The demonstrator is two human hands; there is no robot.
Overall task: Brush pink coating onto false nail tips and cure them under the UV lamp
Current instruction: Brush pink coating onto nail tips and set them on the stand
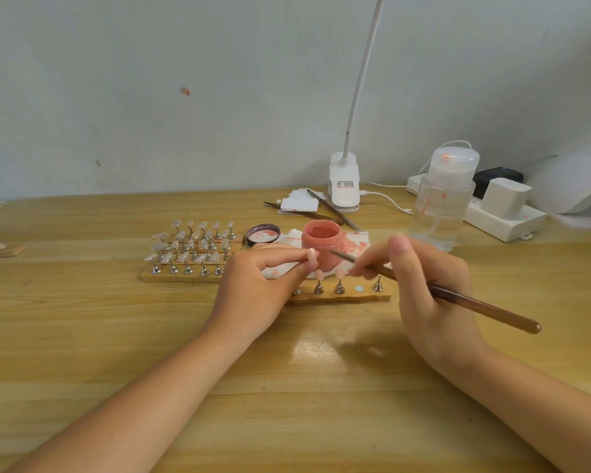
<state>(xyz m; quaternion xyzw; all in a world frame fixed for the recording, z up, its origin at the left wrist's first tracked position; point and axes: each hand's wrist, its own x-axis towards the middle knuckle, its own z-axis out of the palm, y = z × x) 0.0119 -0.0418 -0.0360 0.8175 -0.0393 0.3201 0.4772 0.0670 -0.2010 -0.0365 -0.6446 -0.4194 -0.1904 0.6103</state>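
My left hand (260,288) pinches a pink-coated nail tip (312,257) on its stand, lifted above the near wooden strip (348,297). My right hand (423,288) grips a brown brush (464,302), its fine tip pointing left toward that nail tip with a small gap between them. Just behind stands the open pink jar (321,242) on a stained white tissue (355,245). Two more pink tips (339,275) stand on the near strip. A wooden board (181,275) to the left carries several clear nail tips (191,245) on metal stands. The white UV lamp (574,179) sits at the far right.
The jar's lid (262,234) lies beside the jar. A clear pump bottle (446,199), a clip lamp (344,186), a white power strip (505,218) with plugs, white pads (299,203) and spare tools (331,211) stand behind. Another small wooden stand (0,247) is at the far left.
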